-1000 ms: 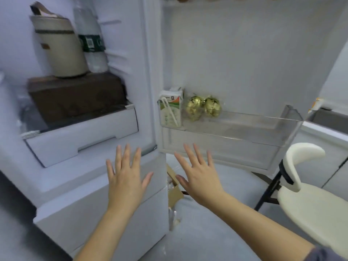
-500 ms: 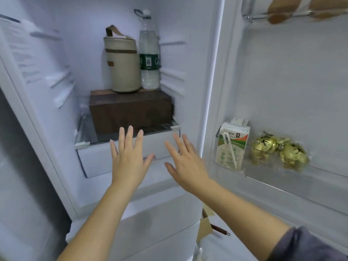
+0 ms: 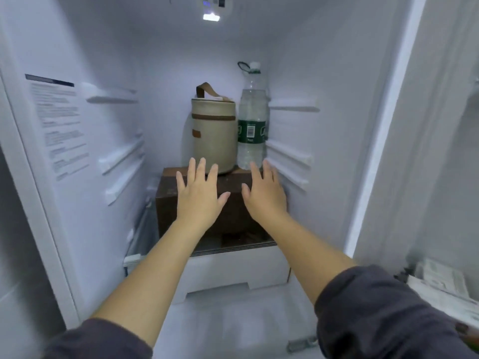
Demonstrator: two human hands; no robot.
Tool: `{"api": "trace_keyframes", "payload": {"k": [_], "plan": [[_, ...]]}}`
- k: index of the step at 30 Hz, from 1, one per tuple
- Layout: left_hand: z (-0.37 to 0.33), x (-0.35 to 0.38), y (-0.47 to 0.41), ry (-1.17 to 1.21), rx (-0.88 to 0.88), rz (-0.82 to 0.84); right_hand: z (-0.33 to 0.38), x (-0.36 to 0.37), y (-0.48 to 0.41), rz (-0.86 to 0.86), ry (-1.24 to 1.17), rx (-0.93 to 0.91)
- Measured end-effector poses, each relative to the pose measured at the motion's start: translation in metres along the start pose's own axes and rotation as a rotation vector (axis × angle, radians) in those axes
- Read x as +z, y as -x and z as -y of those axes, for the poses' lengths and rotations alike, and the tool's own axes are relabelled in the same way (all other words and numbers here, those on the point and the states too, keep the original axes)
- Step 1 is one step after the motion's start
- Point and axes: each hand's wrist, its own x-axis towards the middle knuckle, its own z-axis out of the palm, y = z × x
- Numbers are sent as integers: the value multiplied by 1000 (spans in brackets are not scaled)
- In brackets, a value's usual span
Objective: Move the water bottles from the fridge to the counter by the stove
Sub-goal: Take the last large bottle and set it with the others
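Observation:
A clear water bottle (image 3: 252,117) with a green label and white cap stands upright at the back right of the open fridge (image 3: 85,141), on a dark brown box (image 3: 233,211). My left hand (image 3: 198,194) is stretched out flat in front of the box, fingers spread, holding nothing. My right hand (image 3: 264,193) is also flat and empty; its fingertips reach up to the bottle's base, just below it. I cannot tell whether they touch it.
A beige cylindrical bag (image 3: 213,133) with a brown strap stands left of the bottle, close against it. Shelf rails line both fridge walls. A white drawer (image 3: 233,270) sits under the box. The open door's shelf with a carton (image 3: 440,281) is at far right.
The view has swung from the door shelf to the fridge interior and come closer. Both hands moved forward and up, from the drawer front to the brown box and bottle base.

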Motion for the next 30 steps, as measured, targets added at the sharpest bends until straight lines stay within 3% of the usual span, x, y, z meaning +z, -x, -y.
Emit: {"api": "trace_keyframes", "payload": {"k": [7,15,30], "plan": [[19,30,-88,-67,88,9,-6,6,-98,-79,98,6],[26,8,-195,-105,112,-192,-6,-15,-200,-196,49,22],[33,29,-213,-118,147,-364,30,-35,-287,-332,-137,127]]}}
